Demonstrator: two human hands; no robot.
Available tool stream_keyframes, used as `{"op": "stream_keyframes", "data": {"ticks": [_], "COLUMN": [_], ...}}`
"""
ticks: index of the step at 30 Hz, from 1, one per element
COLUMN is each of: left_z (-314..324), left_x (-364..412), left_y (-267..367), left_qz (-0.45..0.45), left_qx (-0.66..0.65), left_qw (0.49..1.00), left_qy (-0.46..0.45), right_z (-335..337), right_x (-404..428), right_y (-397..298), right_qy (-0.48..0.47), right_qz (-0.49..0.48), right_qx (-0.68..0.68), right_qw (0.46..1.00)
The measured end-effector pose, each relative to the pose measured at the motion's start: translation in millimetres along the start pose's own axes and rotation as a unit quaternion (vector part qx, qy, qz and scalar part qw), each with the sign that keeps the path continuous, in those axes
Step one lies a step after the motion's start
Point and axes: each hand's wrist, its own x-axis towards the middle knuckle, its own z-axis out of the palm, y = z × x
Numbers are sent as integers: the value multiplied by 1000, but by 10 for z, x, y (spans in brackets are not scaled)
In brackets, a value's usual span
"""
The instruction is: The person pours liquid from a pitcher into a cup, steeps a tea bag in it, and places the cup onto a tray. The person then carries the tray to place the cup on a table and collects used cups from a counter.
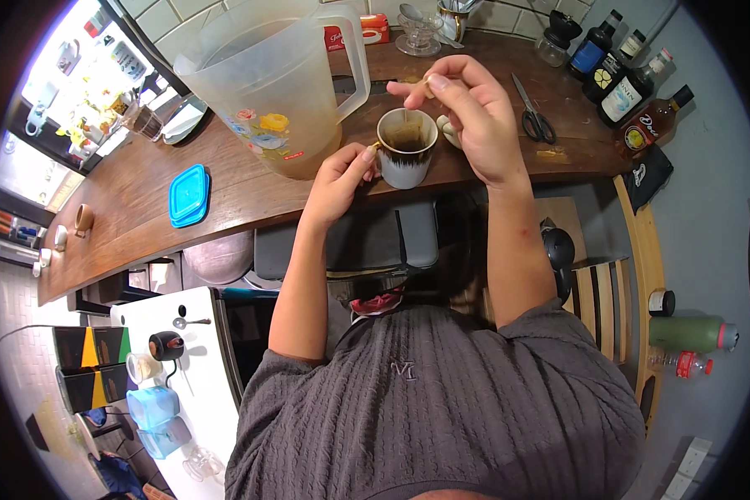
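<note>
Near the counter's front edge stands a white ceramic mug [406,169] with a dark drip pattern and dark liquid inside. My left hand [345,178] grips its gold handle on the left side. Above the mug, my right hand [472,115] pinches a small tag or string end between thumb and finger. A tea bag [406,134] hangs from it inside the mug, its lower part in the liquid. Just left of the mug is a large translucent plastic pitcher [275,100] with printed flowers. Partly hidden behind my right hand is a small pale object [449,132].
Scissors [531,112] lie on the wooden counter [250,187] to the right, near several bottles [628,94]. A red tea box [374,29], a glass dripper [419,34] and a cup of spoons [452,22] stand at the back. Blue lids [189,195] lie at left.
</note>
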Motion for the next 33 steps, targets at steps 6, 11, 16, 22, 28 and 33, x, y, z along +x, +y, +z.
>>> {"op": "stream_keyframes", "data": {"ticks": [6,11,16,22,28,33], "left_z": [-5,-9,-13,-16,-9,-23], "left_x": [3,-3,2,5,13,0], "left_y": [11,-2,-12,-4,-1,-6], "left_qz": [-14,-12,-3,-3,-4,-11], "left_qx": [0,6,5,13,12,9], "left_qw": [1000,1000,1000,1000,1000,1000], "left_qy": [-6,-5,-11,-14,-11,-12], "right_z": [-62,-12,-63,-45,-2,-43], "right_x": [-20,9,-29,-44,-7,-73], "right_y": [227,92,105,118,58,136], "right_qy": [7,-12,-16,-51,-48,-53], "right_qz": [17,-24,-16,76,-42,72], "right_qx": [-46,-19,-14,-106,-10,-121], "right_qw": [999,999,1000,990,998,989]}}
